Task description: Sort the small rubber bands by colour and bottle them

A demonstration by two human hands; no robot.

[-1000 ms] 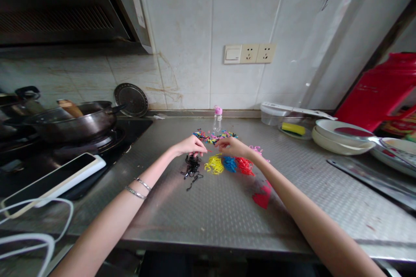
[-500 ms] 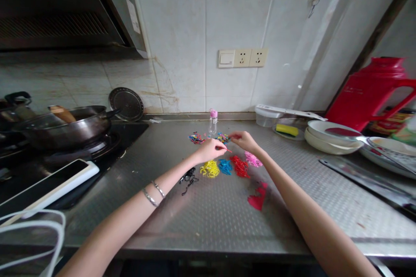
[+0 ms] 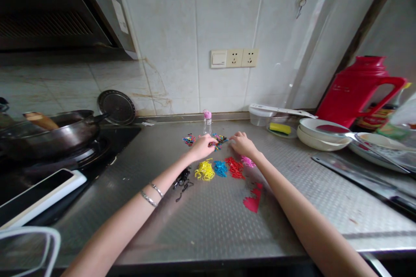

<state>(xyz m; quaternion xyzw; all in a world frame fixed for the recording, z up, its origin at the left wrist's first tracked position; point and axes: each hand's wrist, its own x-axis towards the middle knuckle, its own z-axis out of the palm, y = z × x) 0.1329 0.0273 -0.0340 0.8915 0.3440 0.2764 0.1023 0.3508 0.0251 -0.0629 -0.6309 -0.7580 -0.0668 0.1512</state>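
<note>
Small rubber bands lie in separate colour piles: black [image 3: 182, 178], yellow [image 3: 204, 170], blue [image 3: 220, 168], red [image 3: 235, 168] and pink [image 3: 248, 162]. Behind them is a mixed-colour pile [image 3: 221, 139], with another mixed pile [image 3: 189, 140] to its left. My left hand [image 3: 203, 147] reaches the near mixed pile with its fingers drawn together; what lies between them is hidden. On the right of that pile, my right hand [image 3: 242, 143] is low over the counter, fingers curled and closed, their tips mostly hidden. A small clear bottle with a pink cap [image 3: 207, 122] stands just behind.
A torn pink-red piece [image 3: 252, 199] lies near the front of the metal counter [image 3: 201, 233]. Bowls [image 3: 320, 140], a knife [image 3: 354, 179], a yellow sponge [image 3: 280, 128] and a red thermos [image 3: 352, 91] are at right. A pan [image 3: 61, 132] sits on the stove at left.
The red band seen at my left fingertips is no longer distinguishable there. My right fingers have curled down beside the mixed pile. The view has shifted slightly right.
</note>
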